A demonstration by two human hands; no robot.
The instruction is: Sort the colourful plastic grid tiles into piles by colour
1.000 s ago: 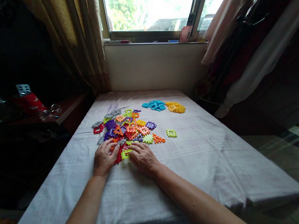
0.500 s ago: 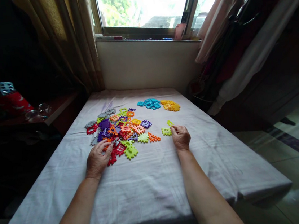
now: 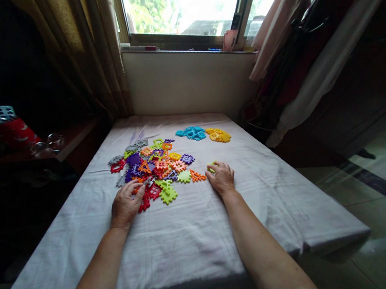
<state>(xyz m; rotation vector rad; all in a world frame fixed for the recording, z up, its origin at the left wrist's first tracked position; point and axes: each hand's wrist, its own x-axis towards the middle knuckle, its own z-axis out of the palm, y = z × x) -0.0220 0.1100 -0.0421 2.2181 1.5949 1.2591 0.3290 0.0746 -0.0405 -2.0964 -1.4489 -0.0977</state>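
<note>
My right hand (image 3: 222, 177) lies low over the cloth, its fingers stretched out and a little apart. Under and beyond its fingertips a lime-green interlocking piece (image 3: 211, 166) shows in part; the rest is covered by the hand. My left hand (image 3: 126, 205) rests at the near left edge of a mixed pile of notched plastic building pieces (image 3: 161, 165), thumb and fingers apart. A grey piece (image 3: 148, 181) and a red window piece (image 3: 154, 191) are at its fingertips. Just right of these lies a lime-green piece (image 3: 168, 195). An orange triangle piece (image 3: 197, 175) lies between the hands.
Blue pieces (image 3: 191, 133) and yellow pieces (image 3: 218, 135) form two neighbouring heaps toward the back of the cloth-covered table (image 3: 191, 243). A dark side table with a red container (image 3: 12, 134) and glasses (image 3: 47, 144) stands left. Clothes (image 3: 300, 103) hang at the right.
My right hand has moved left onto the lime-green pieces, and its pinch on a small lime-green piece has loosened into spread fingers. My left hand stays at the pile.
</note>
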